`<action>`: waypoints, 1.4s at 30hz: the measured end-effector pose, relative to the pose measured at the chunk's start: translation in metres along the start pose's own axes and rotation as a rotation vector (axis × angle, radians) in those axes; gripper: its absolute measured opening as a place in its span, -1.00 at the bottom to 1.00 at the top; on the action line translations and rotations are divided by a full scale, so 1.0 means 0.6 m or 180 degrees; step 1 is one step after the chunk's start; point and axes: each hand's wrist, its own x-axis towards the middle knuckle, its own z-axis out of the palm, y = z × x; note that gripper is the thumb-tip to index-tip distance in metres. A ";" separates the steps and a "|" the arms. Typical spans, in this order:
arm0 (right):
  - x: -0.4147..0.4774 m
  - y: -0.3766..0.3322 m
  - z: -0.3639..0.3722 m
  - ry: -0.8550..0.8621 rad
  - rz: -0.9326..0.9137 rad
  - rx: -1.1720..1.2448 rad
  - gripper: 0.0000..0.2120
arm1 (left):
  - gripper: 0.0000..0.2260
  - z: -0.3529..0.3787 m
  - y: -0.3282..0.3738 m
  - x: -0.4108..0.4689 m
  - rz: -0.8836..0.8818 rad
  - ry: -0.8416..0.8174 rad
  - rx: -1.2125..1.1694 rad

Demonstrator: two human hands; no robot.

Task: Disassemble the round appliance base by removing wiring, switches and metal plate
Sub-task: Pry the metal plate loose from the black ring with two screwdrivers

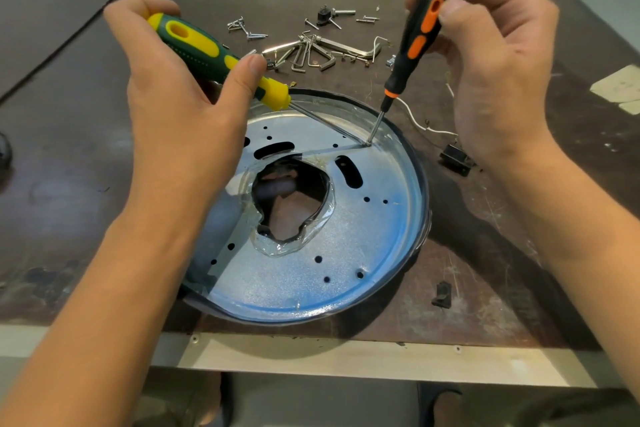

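The round appliance base [420, 180] lies on the table with its shiny metal plate [346, 253] facing up; a ragged hole opens in the plate's middle. My left hand [180, 107] grips a green and yellow screwdriver [214, 59], its shaft slanting down to the plate's far right part. My right hand [491, 59] pinches the top of a black and orange screwdriver [415, 42], held nearly upright. Both tips meet at one spot near the plate's far rim [369, 142].
Loose screws [242, 28], metal brackets and clips [311, 52] and a small black switch [325, 15] lie behind the base. A white wire [415, 121] and a black part [455, 158] lie to the right. Another black piece [442, 295] sits near the table's front edge.
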 end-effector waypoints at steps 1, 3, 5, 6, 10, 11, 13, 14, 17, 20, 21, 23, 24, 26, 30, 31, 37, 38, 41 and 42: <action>-0.002 -0.001 0.002 -0.0043 -0.0030 -0.0019 -0.76 | -0.56 0.000 0.000 0.000 0.0004 0.0005 0.0005; -0.002 -0.006 0.006 -0.0081 -0.0176 -0.0141 -0.81 | -0.56 0.001 0.000 0.001 -0.0003 0.0013 0.0002; 0.000 -0.008 0.007 -0.0055 -0.0304 -0.0284 -0.82 | -0.56 0.000 0.002 0.000 -0.0005 0.0008 0.0002; 0.001 -0.008 0.006 -0.0067 -0.0330 -0.0324 -0.80 | -0.56 0.000 0.002 0.000 -0.0005 0.0007 0.0000; 0.001 -0.002 0.000 -0.0109 -0.0078 -0.0134 -0.78 | -0.56 0.000 0.002 0.001 -0.0010 0.0011 0.0010; 0.000 -0.003 0.001 -0.0105 -0.0049 -0.0113 -0.79 | -0.56 0.000 0.003 0.000 -0.0011 0.0005 0.0016; -0.002 -0.005 0.005 -0.0125 -0.0144 -0.0215 -0.82 | -0.57 0.000 0.003 0.000 0.0000 0.0003 0.0026; -0.001 -0.006 0.006 -0.0119 -0.0217 -0.0287 -0.81 | -0.57 0.000 0.004 -0.001 0.0008 -0.0002 0.0029; 0.001 -0.004 0.004 -0.0144 -0.0221 -0.0313 -0.79 | -0.57 -0.001 0.004 0.000 -0.0009 -0.0066 -0.0040; 0.001 -0.004 0.000 -0.0184 -0.0028 -0.0084 -0.75 | -0.56 -0.001 0.003 -0.001 0.0019 -0.0053 -0.0016; 0.000 -0.006 0.001 -0.0226 -0.0050 -0.0069 -0.76 | -0.56 -0.001 0.003 -0.001 0.0027 -0.0040 -0.0007; -0.002 -0.010 0.005 -0.0308 -0.0254 -0.0189 -0.81 | -0.56 0.001 0.003 -0.001 0.0022 -0.0023 -0.0005; -0.001 -0.012 0.007 -0.0304 -0.0365 -0.0278 -0.82 | -0.56 0.001 0.003 -0.001 0.0028 -0.0013 -0.0005; 0.001 -0.013 0.007 -0.0271 -0.0441 -0.0370 -0.81 | -0.57 0.001 0.002 -0.001 0.0044 -0.0009 -0.0015; 0.002 -0.006 -0.002 -0.0234 -0.0133 -0.0149 -0.78 | -0.57 0.001 0.002 -0.002 0.0065 0.0012 0.0002; 0.001 -0.005 -0.002 -0.0214 -0.0077 -0.0122 -0.77 | -0.58 0.002 0.002 -0.002 0.0071 0.0017 0.0013; 0.001 -0.006 0.005 -0.0132 -0.0300 -0.0384 -0.80 | -0.59 0.003 0.004 -0.003 0.0099 0.0004 0.0007; 0.001 -0.004 0.004 -0.0141 -0.0269 -0.0347 -0.79 | -0.59 0.002 0.003 -0.002 0.0079 0.0002 0.0007; 0.001 -0.003 0.000 -0.0096 0.0005 -0.0024 -0.74 | -0.58 0.001 0.002 -0.001 0.0039 0.0005 0.0033; 0.000 -0.004 0.000 -0.0078 0.0045 0.0013 -0.75 | -0.58 0.001 0.001 -0.001 0.0036 0.0004 0.0035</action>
